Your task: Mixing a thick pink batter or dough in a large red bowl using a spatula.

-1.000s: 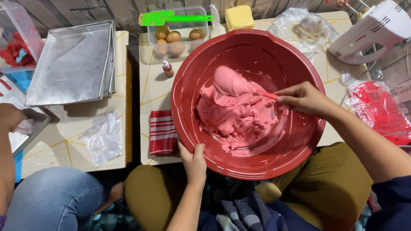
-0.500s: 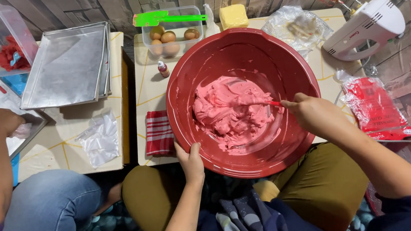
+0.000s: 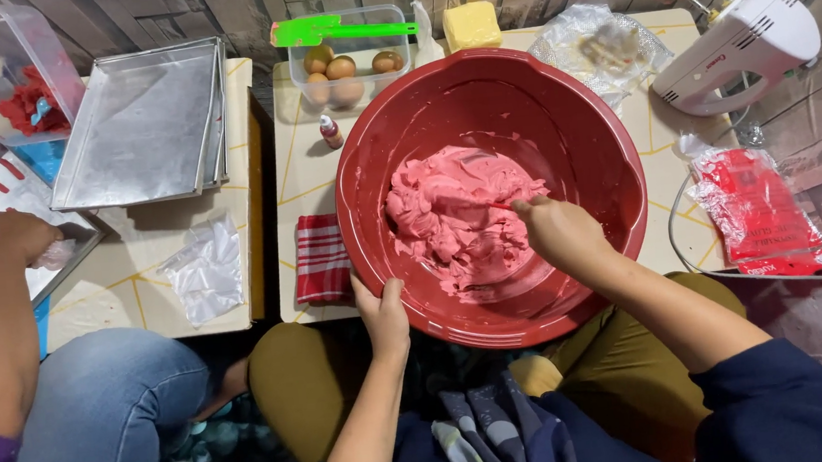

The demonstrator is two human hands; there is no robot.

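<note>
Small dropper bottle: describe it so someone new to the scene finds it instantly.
Start at the big red bowl of pink batter on the tiled table. Just off its upper-left rim, in front of the clear egg tub, stands the dropper bottle. It is the only tiny upright thing there: clear body, red cap, red liquid inside, well above the flat striped cloth.

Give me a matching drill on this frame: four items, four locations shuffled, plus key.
Items:
1. pink batter
2. eggs
3. green spatula
4. striped cloth

Places:
A. across the top of the clear tub
B. flat on the table, left of the red bowl
C. inside the red bowl
D. inside the clear tub

Pairs: 1-C, 2-D, 3-A, 4-B
</note>
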